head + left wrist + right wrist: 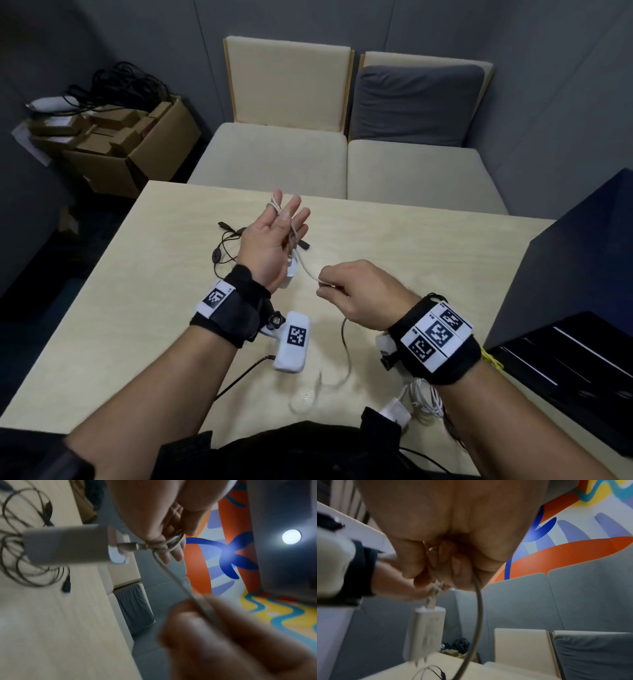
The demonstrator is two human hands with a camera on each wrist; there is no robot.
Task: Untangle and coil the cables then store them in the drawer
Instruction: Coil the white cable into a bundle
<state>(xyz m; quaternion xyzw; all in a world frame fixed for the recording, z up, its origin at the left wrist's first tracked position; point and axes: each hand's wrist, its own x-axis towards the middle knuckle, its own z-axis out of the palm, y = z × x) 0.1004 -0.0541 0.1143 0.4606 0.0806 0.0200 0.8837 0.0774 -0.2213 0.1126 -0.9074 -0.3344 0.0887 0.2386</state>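
Note:
My left hand (286, 222) is raised over the table, fingers stretched out. A white cable (310, 269) is looped round them and the thumb is folded in against the loops (178, 540). A white charger block (290, 274) hangs from the cable's plug just under that hand (65, 545). To the right, my right hand (325, 286) pinches the same cable between thumb and fingers (440, 568). The slack (346, 356) drops from it to the tabletop. A tangled black cable (222, 246) lies on the table behind the left hand.
A second white cable bundle with a plug (423, 397) lies at the table's near right edge. A dark drawer unit (575, 281) stands at the right, its drawer (565, 363) pulled out. Two cushioned seats (342, 164) stand beyond the wooden table (428, 240), and a cardboard box (137, 150) sits far left.

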